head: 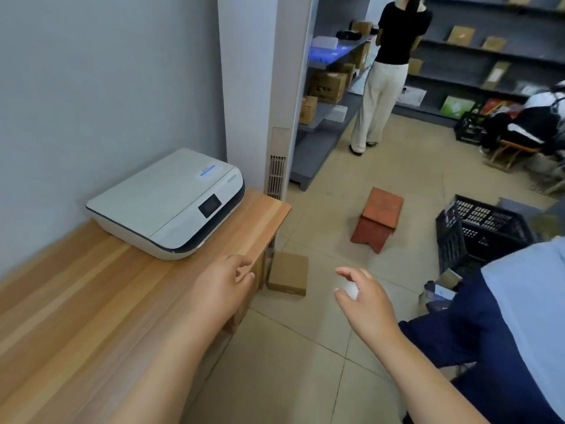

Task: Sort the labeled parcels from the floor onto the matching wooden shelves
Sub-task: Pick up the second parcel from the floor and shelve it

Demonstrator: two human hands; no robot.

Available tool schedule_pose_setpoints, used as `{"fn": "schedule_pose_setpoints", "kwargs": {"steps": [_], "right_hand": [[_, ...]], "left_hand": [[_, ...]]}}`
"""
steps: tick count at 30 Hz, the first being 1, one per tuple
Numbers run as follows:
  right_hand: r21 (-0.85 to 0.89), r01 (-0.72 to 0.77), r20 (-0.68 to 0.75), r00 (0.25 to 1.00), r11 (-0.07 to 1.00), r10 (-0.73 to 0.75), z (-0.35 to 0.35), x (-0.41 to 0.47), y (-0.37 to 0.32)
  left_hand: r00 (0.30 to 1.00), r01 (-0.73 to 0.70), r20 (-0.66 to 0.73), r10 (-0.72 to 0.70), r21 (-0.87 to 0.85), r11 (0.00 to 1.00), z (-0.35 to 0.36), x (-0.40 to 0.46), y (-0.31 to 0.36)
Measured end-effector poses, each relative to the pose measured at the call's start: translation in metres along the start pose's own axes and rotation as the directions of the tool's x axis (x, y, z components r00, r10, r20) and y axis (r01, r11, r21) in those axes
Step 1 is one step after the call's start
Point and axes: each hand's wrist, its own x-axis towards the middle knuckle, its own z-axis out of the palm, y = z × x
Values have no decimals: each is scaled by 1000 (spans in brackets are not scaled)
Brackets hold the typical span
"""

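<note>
Shelving: we count two grey shelf runs (pixel 489 50) at the far side, one far centre and one far right, both carrying cardboard boxes and flat packets.
Desk: one wooden desk (pixel 91 301) fills the near left.
Standing person: one person in a black top and pale trousers (pixel 388 56) stands at the far shelves, back turned to us.
Printer: one white printer (pixel 171 203) sits on the far part of the desk, against the wall.
Crate: one black plastic crate (pixel 477 228) lies on the floor at the right; a second stands farther off, far right.
Stool: one red-brown low stool (pixel 379 218) stands on the tiles mid-floor, well apart from our hands.
Parcel: one small brown cardboard parcel (pixel 289 273) rests on the floor just beside the desk's near corner — between our two hands, touched by neither.
Left hand: our left hand (pixel 223 286) hangs over the desk edge, fingers loosely curled and spread, holding nothing.
Right hand: our right hand (pixel 363 298) hovers over the tiles right of the parcel, fingers apart — empty.
</note>
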Motion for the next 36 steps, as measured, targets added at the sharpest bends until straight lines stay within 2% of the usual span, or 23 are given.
{"fn": "schedule_pose_setpoints", "kwargs": {"steps": [8, 14, 24, 31, 36], "right_hand": [[5, -117, -58, 991, 993, 117, -5, 88, 40], [58, -133, -55, 989, 989, 136, -8, 179, 82], [-25, -144, 87, 985, 989, 146, -16, 332, 158], [-87, -189, 293, 934, 978, 206, 24, 415, 193], [-92, -278, 345, 892, 956, 293, 55, 470, 214]], "left_hand": [[988, -27, 149, 43, -105, 994, 54, 102, 11], [978, -8, 206, 24, -79, 997, 101, 182, 34], [956, 95, 283, -77, -51, 994, 184, 304, 72], [885, 211, 424, -190, -3, 977, 241, 373, 56], [825, 249, 529, -200, -21, 968, 294, 435, 35]]}}
